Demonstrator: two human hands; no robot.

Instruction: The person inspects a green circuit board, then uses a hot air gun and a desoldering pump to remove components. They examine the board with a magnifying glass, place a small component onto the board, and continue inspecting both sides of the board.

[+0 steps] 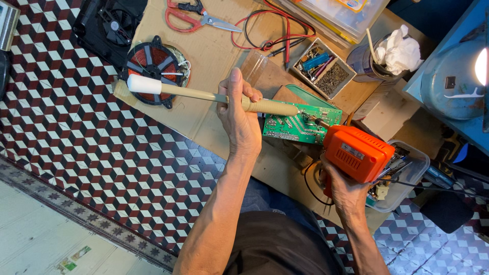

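The left hand [239,119] grips a beige pump [214,97], its tip past the fingers [249,94] over a green board [300,125]. The right hand [344,188] holds an orange soldering gun [356,153] touching that board.

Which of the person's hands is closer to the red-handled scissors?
Left. The left hand, gripping the beige desoldering pump, is just below the scissors; the right hand, holding the orange soldering gun, is farther down and right.
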